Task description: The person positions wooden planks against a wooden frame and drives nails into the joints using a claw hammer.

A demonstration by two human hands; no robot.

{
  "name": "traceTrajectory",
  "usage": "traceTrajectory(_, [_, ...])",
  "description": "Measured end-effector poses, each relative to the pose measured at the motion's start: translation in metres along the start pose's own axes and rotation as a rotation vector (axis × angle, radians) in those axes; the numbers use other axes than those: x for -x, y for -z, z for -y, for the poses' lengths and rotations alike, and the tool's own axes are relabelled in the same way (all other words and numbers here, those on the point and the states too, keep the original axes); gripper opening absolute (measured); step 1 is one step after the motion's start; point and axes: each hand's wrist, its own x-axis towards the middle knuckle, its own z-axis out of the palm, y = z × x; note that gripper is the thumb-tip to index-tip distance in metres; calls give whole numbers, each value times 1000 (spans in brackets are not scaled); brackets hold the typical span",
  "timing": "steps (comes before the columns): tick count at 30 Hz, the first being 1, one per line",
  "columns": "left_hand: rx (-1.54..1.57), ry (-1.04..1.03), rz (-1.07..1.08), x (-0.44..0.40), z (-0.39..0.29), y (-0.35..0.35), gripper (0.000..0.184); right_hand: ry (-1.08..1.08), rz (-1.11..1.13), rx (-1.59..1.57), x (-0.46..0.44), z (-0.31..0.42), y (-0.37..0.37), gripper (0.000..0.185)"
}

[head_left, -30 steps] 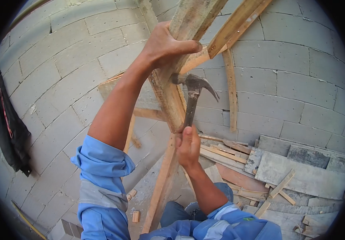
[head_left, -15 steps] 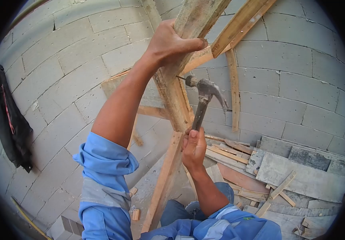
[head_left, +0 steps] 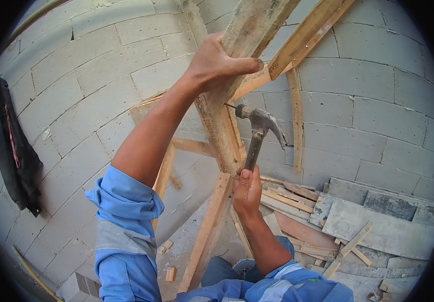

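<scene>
My left hand (head_left: 222, 63) is wrapped round a rough wooden beam (head_left: 257, 25) that slants up toward the top of the view, its thumb across the front face. Low in the middle, my right hand (head_left: 247, 194) grips a claw hammer (head_left: 259, 126) by its dark handle. The hammer's striking face meets a nail (head_left: 230, 105) that sticks out from the side of the wood. Below the nail, a wooden post (head_left: 212, 226) runs down toward my legs. The fingertips of my left hand are hidden behind the beam.
Grey block walls (head_left: 342, 75) surround the frame. A black jacket (head_left: 13, 146) hangs at the left. Boards and scrap wood (head_left: 378, 216) lie piled at the lower right. Another slanted timber (head_left: 310, 35) and a short upright batten (head_left: 296, 121) stand right of the beam.
The whole scene sits slightly lower and to the right as the view shifts. Both hands keep their grips, and the hammer head stays against the nail.
</scene>
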Motion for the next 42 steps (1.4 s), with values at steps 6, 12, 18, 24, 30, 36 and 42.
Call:
traceTrajectory(6, [-18, 14, -19, 2, 0, 0, 46, 127, -342, -421, 1, 48, 21, 52])
traceTrajectory(12, [-15, 32, 1, 3, -1, 0, 46, 217, -216, -270, -4, 13, 25, 48])
traceTrajectory(18, [55, -17, -22, 2, 2, -2, 45, -28, -93, -300, 4, 31, 21, 46])
traceTrajectory(24, [10, 22, -20, 2, 1, 0, 51, 479, -491, -778, -18, 53, 27, 53])
traceTrajectory(30, [3, -57, -28, 0, 3, 6, 77, -154, -34, -288, 2, 20, 13, 49])
traceTrajectory(36, [219, -16, -38, 6, 11, 1, 85, 399, -611, -760, -24, 75, 40, 51])
traceTrajectory(42, [230, -69, -18, -6, 15, 7, 86, -199, 37, -212, 18, -1, -1, 48])
